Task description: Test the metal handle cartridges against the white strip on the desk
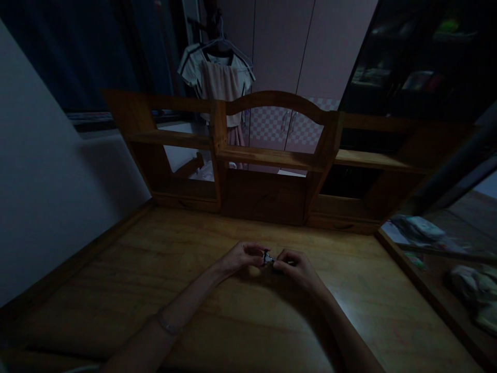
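Between my two hands is a small black-and-silver object point(267, 258), too small and dim to name. My left hand point(248, 255) pinches its left side with fingers and thumb. At its right end, my right hand point(292, 263) is closed, thumb against the curled index finger, also gripping the object. Both hands are just above the wooden tabletop point(186, 300), around the middle of the desk. A thin bracelet point(169, 325) circles my left forearm. What lies inside the right fingers is hidden.
A wooden shelf unit point(267, 155) with small drawers stands along the desk's far edge. A white wall point(42, 181) borders the left side. Beyond the raised right edge lie crumpled cloths point(471, 290). Clothes point(221, 77) hang behind the shelf, near a pink wardrobe point(283, 52).
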The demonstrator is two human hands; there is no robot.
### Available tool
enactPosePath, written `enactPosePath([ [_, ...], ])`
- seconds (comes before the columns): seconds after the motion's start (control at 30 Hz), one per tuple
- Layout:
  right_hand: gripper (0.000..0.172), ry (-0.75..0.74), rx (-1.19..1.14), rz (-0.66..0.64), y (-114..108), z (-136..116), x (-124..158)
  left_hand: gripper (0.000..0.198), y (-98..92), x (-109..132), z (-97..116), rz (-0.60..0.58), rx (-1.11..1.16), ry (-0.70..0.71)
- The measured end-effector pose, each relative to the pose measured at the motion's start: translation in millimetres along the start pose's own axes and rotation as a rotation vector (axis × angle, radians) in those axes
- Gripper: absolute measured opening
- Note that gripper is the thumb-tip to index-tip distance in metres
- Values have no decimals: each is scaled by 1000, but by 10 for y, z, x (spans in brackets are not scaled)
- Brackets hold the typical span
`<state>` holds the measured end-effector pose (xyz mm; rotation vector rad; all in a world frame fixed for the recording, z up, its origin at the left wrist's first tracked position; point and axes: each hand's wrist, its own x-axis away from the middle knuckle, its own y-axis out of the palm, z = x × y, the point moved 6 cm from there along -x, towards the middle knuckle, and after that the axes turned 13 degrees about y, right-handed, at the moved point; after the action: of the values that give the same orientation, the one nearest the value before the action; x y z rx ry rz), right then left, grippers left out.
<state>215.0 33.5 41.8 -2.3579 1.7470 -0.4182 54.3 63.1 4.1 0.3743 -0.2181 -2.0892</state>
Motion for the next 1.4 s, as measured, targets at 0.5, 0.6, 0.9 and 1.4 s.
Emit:
enactPosePath([
  [0.5,40,121,-63,-252,75,-39,100,47,127,86,96,-91,-67,-57],
  [0.6,40,121,-62,-203,55,-14,72,49,102,83,72,-66,-69,-59],
  [0.9,36,63,3,-121,28,15,22,48,26,18,9,-14,-71,-14],
  [1.4,32,6,23,-107,-6,-17,28,48,36,-3,0,-16,-6,-4],
])
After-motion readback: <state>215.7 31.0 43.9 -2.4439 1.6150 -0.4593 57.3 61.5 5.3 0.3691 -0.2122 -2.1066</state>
